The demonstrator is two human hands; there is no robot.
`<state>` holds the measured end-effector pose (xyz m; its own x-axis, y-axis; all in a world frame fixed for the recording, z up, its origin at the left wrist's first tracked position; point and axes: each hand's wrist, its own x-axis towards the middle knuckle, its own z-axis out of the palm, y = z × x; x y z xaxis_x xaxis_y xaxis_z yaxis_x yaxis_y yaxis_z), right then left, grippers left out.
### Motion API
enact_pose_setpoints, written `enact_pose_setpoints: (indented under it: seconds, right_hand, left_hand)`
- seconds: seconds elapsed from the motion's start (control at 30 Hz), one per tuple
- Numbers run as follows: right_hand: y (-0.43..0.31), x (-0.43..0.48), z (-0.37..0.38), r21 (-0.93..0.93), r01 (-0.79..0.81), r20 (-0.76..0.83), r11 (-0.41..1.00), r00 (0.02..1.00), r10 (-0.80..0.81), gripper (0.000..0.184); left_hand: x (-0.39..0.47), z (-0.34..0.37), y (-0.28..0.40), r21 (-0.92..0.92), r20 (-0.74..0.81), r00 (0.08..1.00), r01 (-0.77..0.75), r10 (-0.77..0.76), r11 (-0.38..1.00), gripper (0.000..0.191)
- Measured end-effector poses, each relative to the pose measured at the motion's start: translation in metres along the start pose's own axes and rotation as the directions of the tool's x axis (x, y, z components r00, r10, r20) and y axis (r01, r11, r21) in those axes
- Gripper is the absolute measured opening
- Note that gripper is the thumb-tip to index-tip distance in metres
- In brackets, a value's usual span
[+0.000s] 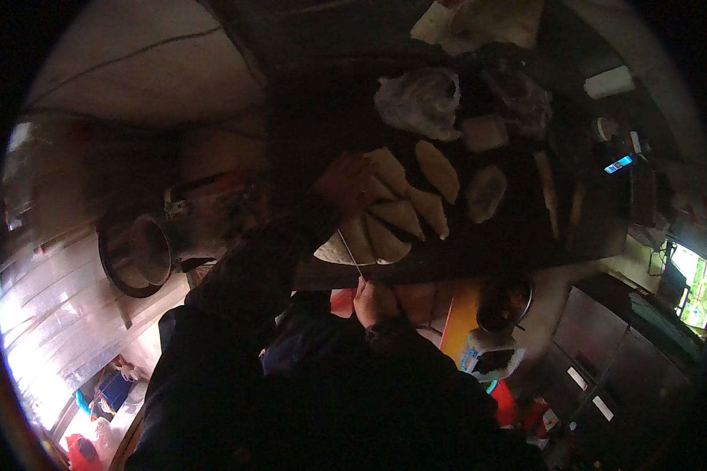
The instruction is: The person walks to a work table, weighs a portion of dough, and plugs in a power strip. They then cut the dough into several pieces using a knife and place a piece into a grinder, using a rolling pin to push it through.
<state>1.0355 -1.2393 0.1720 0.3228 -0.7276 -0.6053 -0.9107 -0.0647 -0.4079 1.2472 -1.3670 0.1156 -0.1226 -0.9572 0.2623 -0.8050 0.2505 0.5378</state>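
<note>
My right hand (376, 303) grips a knife (351, 253) at the table's near edge. Its thin blade lies across a pale piece of flat dough or bread (358, 238). Beside the blade is a cut wedge (386, 241), and further wedges (396, 216) lie just beyond. My left hand (346, 179) reaches over the far left wedges (389, 171), its fingers touching them. Dim light hides whether those fingers close on a piece. To the right lie a long oval piece (438, 171) and a paler oval piece (486, 193).
On the dark table (318, 106) are a clear plastic bag (421, 103), a pale block-shaped item (485, 133) and a wooden stick (547, 194). A round metal vessel (135, 253) stands left. A dark pan (505, 303) and dark cabinet (601, 335) are at right.
</note>
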Motion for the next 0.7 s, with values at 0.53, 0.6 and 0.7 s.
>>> enact_pose_setpoints:
  seconds: [0.53,0.6,0.7]
  right_hand:
    - [0.016,0.033,0.053,0.036,0.110,-0.188,0.993,0.977,-0.101,0.027]
    - [0.016,0.033,0.054,0.027,0.115,-0.256,0.993,0.961,-0.104,0.029]
    - [0.016,0.036,0.053,0.040,0.134,-0.334,0.990,0.936,-0.113,0.030]
  left_hand:
    - [-0.020,0.016,-0.017,0.114,-0.096,0.994,0.058,-0.047,0.992,0.044]
    - [-0.016,0.012,-0.018,0.217,-0.005,1.000,0.022,-0.021,0.976,0.043]
    - [-0.009,0.009,-0.018,0.285,-0.183,0.975,-0.069,0.125,0.956,0.045]
